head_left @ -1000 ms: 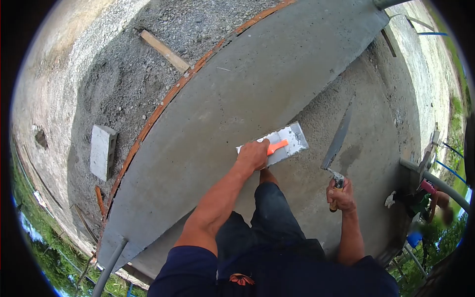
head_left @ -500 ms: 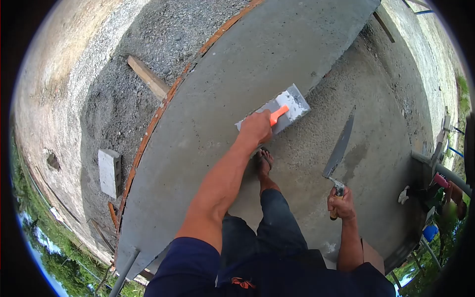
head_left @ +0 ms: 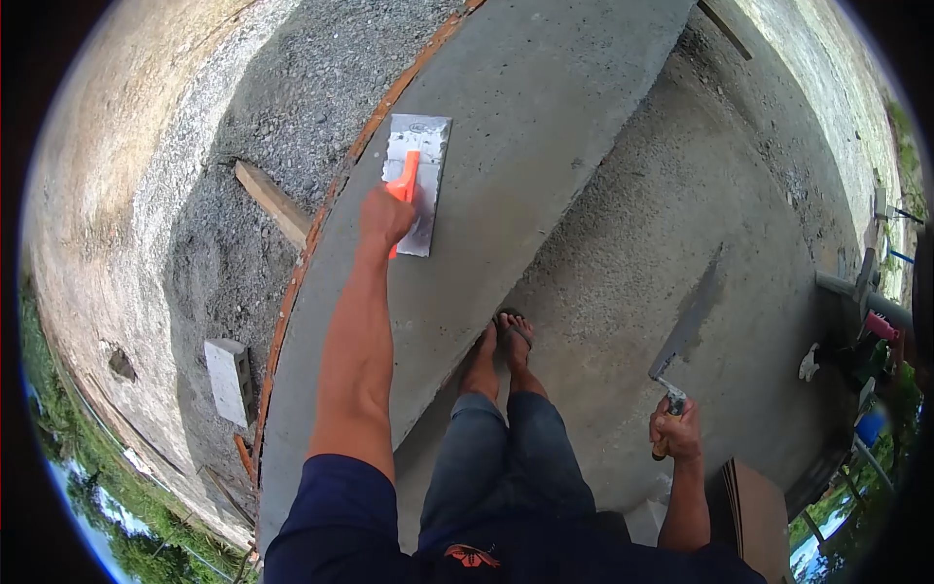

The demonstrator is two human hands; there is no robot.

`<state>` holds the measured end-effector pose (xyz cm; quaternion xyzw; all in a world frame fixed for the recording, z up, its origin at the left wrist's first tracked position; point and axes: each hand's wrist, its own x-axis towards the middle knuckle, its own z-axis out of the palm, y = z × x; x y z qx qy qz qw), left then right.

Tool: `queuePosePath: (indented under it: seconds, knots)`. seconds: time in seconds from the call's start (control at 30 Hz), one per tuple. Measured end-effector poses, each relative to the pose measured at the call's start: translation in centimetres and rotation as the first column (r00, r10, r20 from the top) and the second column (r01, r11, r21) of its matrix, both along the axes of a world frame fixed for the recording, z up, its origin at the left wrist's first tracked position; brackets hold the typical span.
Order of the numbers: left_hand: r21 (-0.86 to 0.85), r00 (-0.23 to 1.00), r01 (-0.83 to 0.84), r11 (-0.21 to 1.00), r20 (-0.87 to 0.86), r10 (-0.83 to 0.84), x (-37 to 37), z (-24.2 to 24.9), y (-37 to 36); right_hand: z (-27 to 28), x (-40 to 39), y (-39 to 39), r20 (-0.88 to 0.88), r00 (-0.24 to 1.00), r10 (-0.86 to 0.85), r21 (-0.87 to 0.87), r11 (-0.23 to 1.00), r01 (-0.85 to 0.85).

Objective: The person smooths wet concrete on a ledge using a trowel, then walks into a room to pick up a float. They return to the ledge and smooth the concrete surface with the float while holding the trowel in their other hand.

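Observation:
My left hand (head_left: 385, 216) grips the orange handle of a rectangular finishing trowel (head_left: 424, 136). Its flat metal plate, smeared with mortar, lies on or just over the smooth grey concrete strip (head_left: 525, 107), close to the wooden edge board. In my right hand (head_left: 678, 428) is a pointing trowel (head_left: 689, 316) with a long narrow blade and a wooden grip. That blade points away from me above the lower, rougher concrete floor (head_left: 603, 370); it appears not to touch anything.
The wooden edge board (head_left: 284, 316) borders the strip on the left, braced by a wooden stake (head_left: 272, 202). A concrete block (head_left: 230, 382) lies on gravel outside it. Cardboard (head_left: 757, 516) is near my right arm. Another person (head_left: 871, 360) is partly visible at far right.
My left hand has swept the finishing trowel left and forward, from the strip's inner edge toward the edge board, turning it lengthwise. My right hand still holds the pointing trowel, slightly lower.

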<state>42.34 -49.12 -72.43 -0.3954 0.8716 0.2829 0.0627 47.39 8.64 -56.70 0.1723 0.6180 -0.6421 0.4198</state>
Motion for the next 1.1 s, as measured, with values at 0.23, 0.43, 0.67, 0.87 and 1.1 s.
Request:
queuePosePath:
  seconds: [0.23, 0.43, 0.67, 0.87, 1.1]
  knots:
    - [0.239, 0.86, 0.483, 0.842, 0.05, -0.508, -7.2, 4.0, 12.4, 3.7, -1.8, -3.2, -0.064, 0.998, -0.017, 0.048, 0.999, 0.02]
    - [0.038, 0.994, 0.058, 0.998, 0.093, -0.061, -4.8, 3.4, -6.5, 4.2, -1.4, -1.3, -0.061, 0.991, -0.116, 0.048, 0.992, 0.119]
    - [0.203, 0.804, 0.568, 0.798, 0.071, -0.59, -17.4, 3.9, 15.0, 3.4, 0.3, -2.5, 0.016, 0.972, -0.233, 0.089, 0.969, 0.231]
    - [0.325, 0.658, 0.725, 0.608, -0.064, -0.75, -10.8, 5.6, 24.5, 8.6, -1.6, -1.4, -0.078, 0.983, -0.164, 0.153, 0.973, 0.175]
    - [0.141, 0.924, -0.383, 0.913, 0.06, 0.379, 3.2, 7.9, 0.9, 2.4, -6.0, 0.3, 0.017, 0.974, -0.226, -0.033, 0.973, 0.227]
